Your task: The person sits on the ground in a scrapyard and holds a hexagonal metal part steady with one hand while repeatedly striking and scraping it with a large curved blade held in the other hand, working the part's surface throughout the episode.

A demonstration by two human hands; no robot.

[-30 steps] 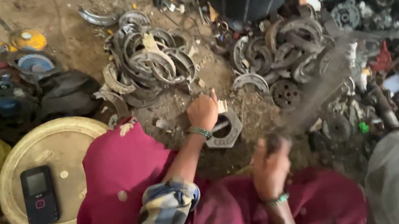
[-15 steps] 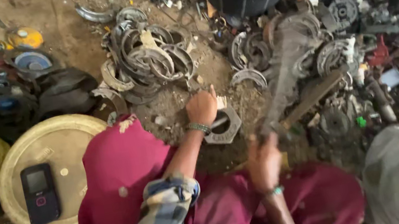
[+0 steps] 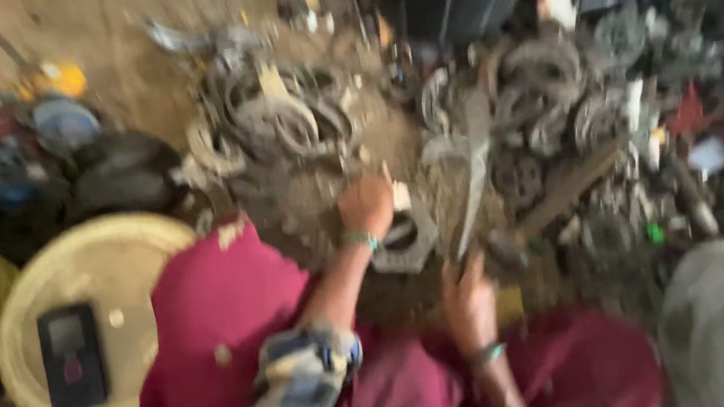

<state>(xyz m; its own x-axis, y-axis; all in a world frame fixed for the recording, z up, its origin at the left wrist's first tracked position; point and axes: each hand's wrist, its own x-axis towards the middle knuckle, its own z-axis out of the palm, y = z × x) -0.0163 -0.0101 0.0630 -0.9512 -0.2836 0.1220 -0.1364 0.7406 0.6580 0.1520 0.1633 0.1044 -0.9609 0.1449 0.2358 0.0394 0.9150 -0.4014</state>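
- Head view, blurred: a dark mobile phone (image 3: pixel 72 358) lies on a round cream lid (image 3: pixel 116 271), well left of both hands.
- The left hand (image 3: pixel 368 207), fingers curled together, presses a flat grey hexagonal metal plate (image 3: pixel 405 243).
- The right hand (image 3: pixel 469 301) has fingers clamped on a long grey metal bar (image 3: pixel 477 177), which rises above them.

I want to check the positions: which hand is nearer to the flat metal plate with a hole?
Left. The left hand rests on the flat metal plate; the right hand, gripping a long tool, is just beside it.
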